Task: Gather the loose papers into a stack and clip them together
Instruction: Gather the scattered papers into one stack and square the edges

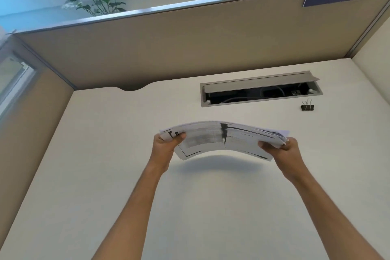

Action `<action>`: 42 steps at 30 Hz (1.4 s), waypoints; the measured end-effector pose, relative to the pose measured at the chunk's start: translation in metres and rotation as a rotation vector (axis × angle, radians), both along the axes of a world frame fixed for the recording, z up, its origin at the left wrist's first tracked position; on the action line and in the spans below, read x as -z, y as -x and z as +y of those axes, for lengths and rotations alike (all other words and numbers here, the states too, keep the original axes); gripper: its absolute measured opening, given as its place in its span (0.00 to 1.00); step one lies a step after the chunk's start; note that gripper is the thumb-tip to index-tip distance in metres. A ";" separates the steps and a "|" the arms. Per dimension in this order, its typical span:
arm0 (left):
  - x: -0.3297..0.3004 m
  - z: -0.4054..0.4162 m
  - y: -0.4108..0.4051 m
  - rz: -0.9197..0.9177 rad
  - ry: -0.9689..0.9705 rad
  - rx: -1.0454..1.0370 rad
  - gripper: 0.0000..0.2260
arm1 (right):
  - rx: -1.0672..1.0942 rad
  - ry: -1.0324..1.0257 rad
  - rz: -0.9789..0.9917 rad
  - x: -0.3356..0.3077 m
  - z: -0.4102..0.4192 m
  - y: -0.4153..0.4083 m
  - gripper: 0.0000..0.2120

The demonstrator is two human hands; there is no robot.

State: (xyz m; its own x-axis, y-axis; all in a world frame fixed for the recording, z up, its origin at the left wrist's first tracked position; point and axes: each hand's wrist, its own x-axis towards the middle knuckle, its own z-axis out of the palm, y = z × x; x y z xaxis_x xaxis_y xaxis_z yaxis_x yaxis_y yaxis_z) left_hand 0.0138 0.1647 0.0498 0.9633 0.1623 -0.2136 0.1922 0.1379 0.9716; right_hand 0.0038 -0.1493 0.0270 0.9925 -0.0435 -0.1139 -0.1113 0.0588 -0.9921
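The stack of papers (223,140) is held above the counter (211,207), bowed upward, its ends pinched in the grip of the left hand (166,143) and the right hand (282,150). Beyond the stack, to its right, a black binder clip (307,107) is seen lying on the counter.

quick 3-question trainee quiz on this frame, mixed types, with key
1. True or false: the paper stack lies flat on the desk.
2. The binder clip sits: A) on the stack B) on the desk, near the open cable tray C) in the right hand
3. Fill in: the left hand and right hand hold the stack at its two ____.

Key: 1 false; 2 B; 3 ends.
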 end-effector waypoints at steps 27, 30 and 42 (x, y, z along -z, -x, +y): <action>0.085 -0.011 0.015 0.554 0.090 0.112 0.12 | -0.045 0.000 0.320 0.050 -0.014 -0.006 0.06; 0.098 -0.011 0.025 0.614 0.190 0.092 0.12 | -0.082 -0.050 0.369 0.057 -0.015 0.003 0.12; 0.118 -0.007 0.013 0.605 0.102 -0.009 0.12 | -0.111 -0.033 0.412 0.084 -0.015 0.013 0.19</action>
